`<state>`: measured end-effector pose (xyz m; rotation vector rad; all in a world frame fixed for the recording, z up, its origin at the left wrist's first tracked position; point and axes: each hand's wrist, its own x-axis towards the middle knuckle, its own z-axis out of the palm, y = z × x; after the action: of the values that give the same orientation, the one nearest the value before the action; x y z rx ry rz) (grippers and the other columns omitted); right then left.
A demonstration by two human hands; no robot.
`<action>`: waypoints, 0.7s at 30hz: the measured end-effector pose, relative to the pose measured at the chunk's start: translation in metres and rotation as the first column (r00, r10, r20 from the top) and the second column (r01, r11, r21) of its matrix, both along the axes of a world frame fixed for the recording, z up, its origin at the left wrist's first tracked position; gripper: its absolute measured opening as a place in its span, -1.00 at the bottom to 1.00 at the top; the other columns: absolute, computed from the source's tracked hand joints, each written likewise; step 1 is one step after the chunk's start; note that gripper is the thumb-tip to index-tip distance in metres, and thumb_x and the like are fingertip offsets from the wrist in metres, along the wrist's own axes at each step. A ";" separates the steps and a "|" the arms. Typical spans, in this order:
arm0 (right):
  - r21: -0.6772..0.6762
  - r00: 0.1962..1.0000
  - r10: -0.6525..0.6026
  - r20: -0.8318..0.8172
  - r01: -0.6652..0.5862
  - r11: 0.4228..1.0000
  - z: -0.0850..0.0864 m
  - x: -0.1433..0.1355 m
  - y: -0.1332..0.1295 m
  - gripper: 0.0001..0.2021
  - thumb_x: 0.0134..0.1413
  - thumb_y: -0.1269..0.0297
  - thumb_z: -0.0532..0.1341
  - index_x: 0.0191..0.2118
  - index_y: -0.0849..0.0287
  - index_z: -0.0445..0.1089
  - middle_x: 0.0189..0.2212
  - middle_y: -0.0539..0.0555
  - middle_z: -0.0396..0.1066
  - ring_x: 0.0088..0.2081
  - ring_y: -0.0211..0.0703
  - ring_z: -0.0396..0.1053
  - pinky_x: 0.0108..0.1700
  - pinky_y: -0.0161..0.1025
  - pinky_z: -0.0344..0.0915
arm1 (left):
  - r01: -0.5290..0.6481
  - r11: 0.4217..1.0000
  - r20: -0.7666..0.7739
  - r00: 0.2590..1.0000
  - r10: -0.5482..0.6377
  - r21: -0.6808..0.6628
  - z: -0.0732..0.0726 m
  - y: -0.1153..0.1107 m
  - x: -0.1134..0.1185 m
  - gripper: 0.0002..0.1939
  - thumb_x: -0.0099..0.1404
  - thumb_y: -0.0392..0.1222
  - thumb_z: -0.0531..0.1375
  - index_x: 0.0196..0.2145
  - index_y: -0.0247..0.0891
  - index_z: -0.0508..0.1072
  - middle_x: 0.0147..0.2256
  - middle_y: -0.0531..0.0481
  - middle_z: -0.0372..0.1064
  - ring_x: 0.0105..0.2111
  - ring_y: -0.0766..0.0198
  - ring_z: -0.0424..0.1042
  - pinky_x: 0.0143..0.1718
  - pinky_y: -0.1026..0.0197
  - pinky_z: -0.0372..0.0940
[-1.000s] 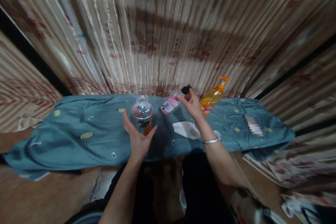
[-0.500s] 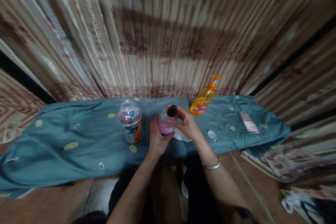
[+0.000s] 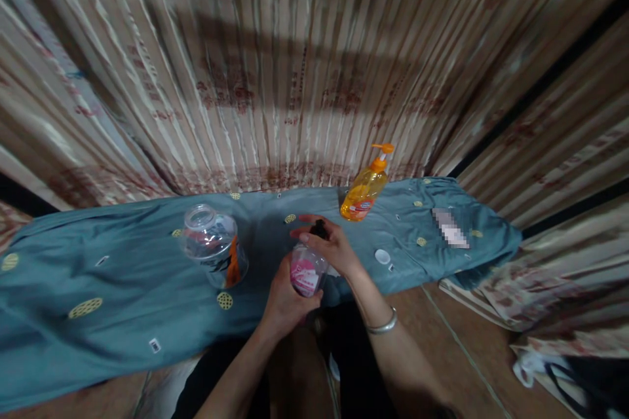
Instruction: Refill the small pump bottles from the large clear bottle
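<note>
My left hand (image 3: 287, 294) is wrapped round the body of a clear bottle (image 3: 305, 273) with a pink and white label. The bottle is held upright or slightly tilted at the near edge of the cloth, in front of my lap. Over its top, my right hand (image 3: 330, 245) holds the black cap (image 3: 319, 229) at the bottle's neck, its fingers reaching past the cap to the left. A silver bangle circles my right wrist. Part of a white thing (image 3: 332, 272) shows behind the bottle, mostly hidden.
On the green-blue cloth (image 3: 132, 268) stand a clear plastic container (image 3: 216, 252) with orange and black print, left, and an orange pump bottle (image 3: 362, 195), right. A small white disc (image 3: 382, 256) and a blurred-out pale item (image 3: 451, 229) lie further right. A pleated curtain (image 3: 275, 78) hangs behind.
Both hands have brought the bottle closer to me, and its pink label shows more fully. My right fingers have stretched out more. The view has shifted, so the standing things appear further left.
</note>
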<state>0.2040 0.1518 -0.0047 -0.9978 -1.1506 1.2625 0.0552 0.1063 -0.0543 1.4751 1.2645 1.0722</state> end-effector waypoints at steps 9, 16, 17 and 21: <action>-0.037 1.000 0.013 0.021 -0.012 0.999 0.000 0.016 -0.018 -0.46 -0.18 -0.33 0.56 -0.29 0.06 0.68 -0.25 0.12 0.72 -0.23 0.07 0.64 -0.19 -0.09 0.57 | 0.125 0.984 0.098 0.989 -0.113 -0.125 0.015 -0.007 0.005 -0.40 -0.21 -0.24 0.42 -0.12 -0.16 0.49 -0.26 -0.01 0.54 -0.22 -0.01 0.55 -0.08 -0.03 0.46; -0.122 0.961 0.246 -0.128 -0.262 0.957 -0.005 0.041 -0.017 -0.35 -0.27 -0.39 0.57 -0.24 0.10 0.67 -0.25 0.18 0.72 -0.11 0.18 0.68 0.00 0.03 0.59 | 0.385 0.898 0.380 0.880 -0.286 -0.215 0.016 -0.029 0.004 -0.33 -0.10 0.09 0.47 -0.03 -0.22 0.56 -0.27 -0.10 0.59 -0.31 0.00 0.56 -0.26 0.02 0.48; -0.112 0.972 0.196 -0.127 -0.211 0.971 -0.006 0.044 -0.016 -0.35 -0.28 -0.37 0.58 -0.21 0.08 0.67 -0.23 0.16 0.72 -0.12 0.14 0.68 0.02 0.02 0.59 | 0.371 0.904 0.388 0.881 -0.270 -0.213 0.014 -0.028 0.004 -0.30 -0.10 0.10 0.47 0.00 -0.23 0.54 -0.23 -0.13 0.60 -0.29 0.00 0.56 -0.24 0.02 0.48; -0.018 0.985 0.107 -0.138 -0.110 0.994 -0.009 0.041 -0.015 -0.29 -0.29 -0.38 0.59 -0.09 0.03 0.66 -0.07 0.16 0.71 -0.03 0.12 0.66 0.15 0.02 0.53 | 0.278 0.942 0.320 0.924 -0.210 -0.185 0.009 -0.020 0.005 -0.32 -0.15 -0.05 0.46 -0.03 -0.23 0.50 -0.18 -0.10 0.59 -0.21 0.03 0.55 -0.11 0.02 0.46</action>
<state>0.2453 0.1365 -0.0141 -0.8629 -1.0969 1.4136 0.0605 0.0861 -0.0451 1.2084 0.9272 0.9073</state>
